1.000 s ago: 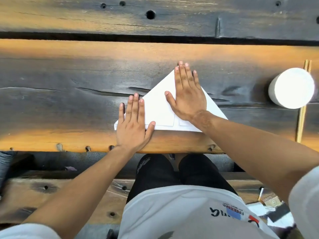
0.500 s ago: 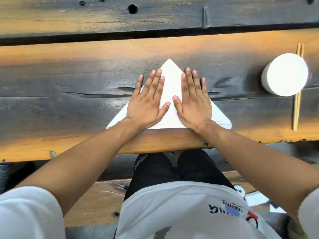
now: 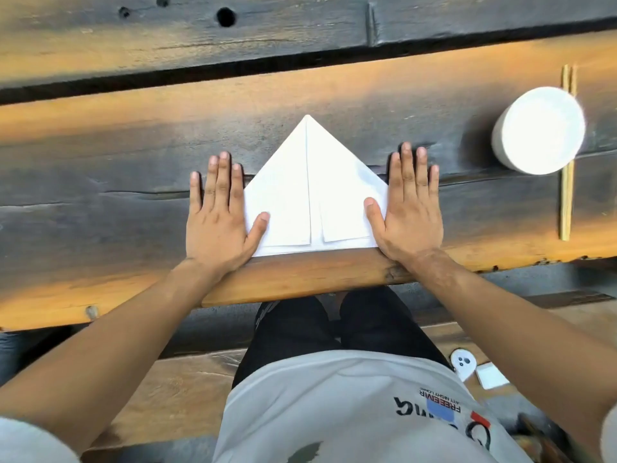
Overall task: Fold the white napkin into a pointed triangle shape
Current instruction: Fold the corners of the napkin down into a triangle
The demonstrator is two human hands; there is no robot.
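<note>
Table (image 3: 100, 208): heavy dark wood planks w/ orange worn streaks, cracks, knot holes, a deep gap betw. far planks; rough grain, so thin paper should stay put under light pressure.

White napkin (image 3: 300, 195): lies flat near the table's near edge, centre, already a pointed triangle w/ apex far, base near. Two flaps meet at a centre seam; a strip of under-layer shows along the base. Looks light, thin, soft but holds a crease, prob. tears or shifts easily. Best held at the base corners or by pressing flat on the flaps; the apex is too delicate to pinch.

Left hand (image 3: 217, 212): released, flat, palm down on the left base corner, thumb on the flap. Right hand (image 3: 410, 208): same, flat over the right corner, grasping nothing.

White round container (image 3: 539, 130): smooth cylinder, far right, well apart.

Chopsticks (image 3: 567, 155): pale wood pair, partly under it.
</note>
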